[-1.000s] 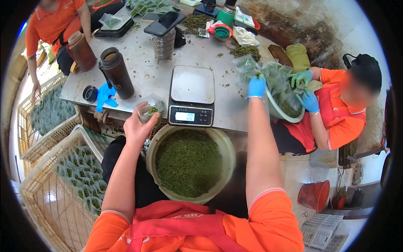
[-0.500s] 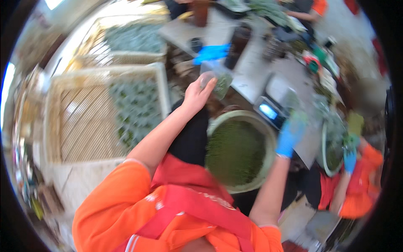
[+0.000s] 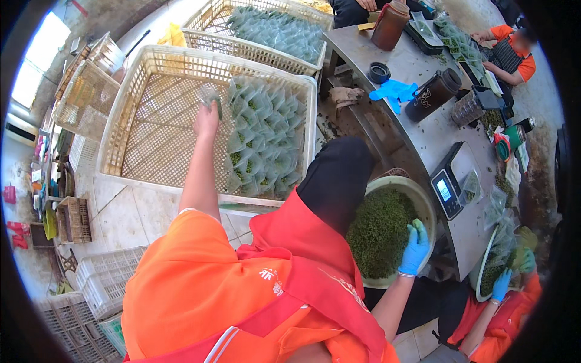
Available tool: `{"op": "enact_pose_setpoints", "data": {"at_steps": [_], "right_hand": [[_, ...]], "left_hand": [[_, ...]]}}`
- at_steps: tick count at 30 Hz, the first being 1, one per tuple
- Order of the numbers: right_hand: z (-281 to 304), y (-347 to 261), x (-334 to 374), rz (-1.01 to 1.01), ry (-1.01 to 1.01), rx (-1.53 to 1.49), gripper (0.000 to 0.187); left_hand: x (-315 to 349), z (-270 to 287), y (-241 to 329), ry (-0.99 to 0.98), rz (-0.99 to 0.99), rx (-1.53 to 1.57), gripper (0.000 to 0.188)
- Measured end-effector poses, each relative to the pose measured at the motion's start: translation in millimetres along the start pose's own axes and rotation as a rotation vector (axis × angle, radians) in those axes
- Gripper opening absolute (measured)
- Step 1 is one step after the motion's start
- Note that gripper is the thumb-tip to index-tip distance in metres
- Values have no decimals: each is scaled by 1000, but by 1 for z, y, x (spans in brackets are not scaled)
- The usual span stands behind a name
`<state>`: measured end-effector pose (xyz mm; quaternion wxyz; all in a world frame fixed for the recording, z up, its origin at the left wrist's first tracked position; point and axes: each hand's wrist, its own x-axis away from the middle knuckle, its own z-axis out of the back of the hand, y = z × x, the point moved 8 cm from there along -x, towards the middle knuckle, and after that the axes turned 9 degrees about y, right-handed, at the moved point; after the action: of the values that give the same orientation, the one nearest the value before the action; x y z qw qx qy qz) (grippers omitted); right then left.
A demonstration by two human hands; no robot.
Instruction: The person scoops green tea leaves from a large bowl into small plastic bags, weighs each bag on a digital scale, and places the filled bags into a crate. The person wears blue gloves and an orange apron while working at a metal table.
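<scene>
My bare left hand (image 3: 207, 121) reaches over the bare part of a cream slatted crate (image 3: 112, 151), its fingers closed on a small clear plastic bag (image 3: 210, 97). What is in the bag is hard to make out here. Filled bags (image 3: 266, 133) with green bits stand in rows along the crate's right side. My right hand (image 3: 414, 248), in a blue glove, hovers at the right rim of a pale round basin (image 3: 428, 206) of small green bits (image 3: 381, 230). Its fingers are loosely bent and apart, the tips stained green.
A scale (image 3: 446, 190) with a lit display sits on the metal table (image 3: 417, 142), with a small bag on its pan. Beyond are a dark flask (image 3: 433, 95), blue gloves (image 3: 393, 92) and a brown jar (image 3: 390, 25). A co-worker (image 3: 508, 314) sits at the right with another basin.
My left hand has carried the bag from beside the table leftward over the crate. My right hand has come down from near the scale to the basin's rim. The view has turned left.
</scene>
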<state>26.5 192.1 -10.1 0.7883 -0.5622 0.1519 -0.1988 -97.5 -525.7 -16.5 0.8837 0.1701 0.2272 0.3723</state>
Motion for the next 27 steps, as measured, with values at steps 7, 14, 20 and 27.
{"op": "enact_pose_setpoints", "data": {"at_steps": [7,14,20,27], "right_hand": [[-15,26,20,66,-139,358,36],[-30,52,44,-58,-181,804,50],[-54,82,48,-188,-324,757,36],[-17,40,42,-316,-39,-71,24]], "left_hand": [[33,-75,21,-267,-81,-207,61],[19,-48,21,-326,66,204,95],[104,3,200,-68,-617,471,46],[358,47,377,-681,-1417,785,25]]}}
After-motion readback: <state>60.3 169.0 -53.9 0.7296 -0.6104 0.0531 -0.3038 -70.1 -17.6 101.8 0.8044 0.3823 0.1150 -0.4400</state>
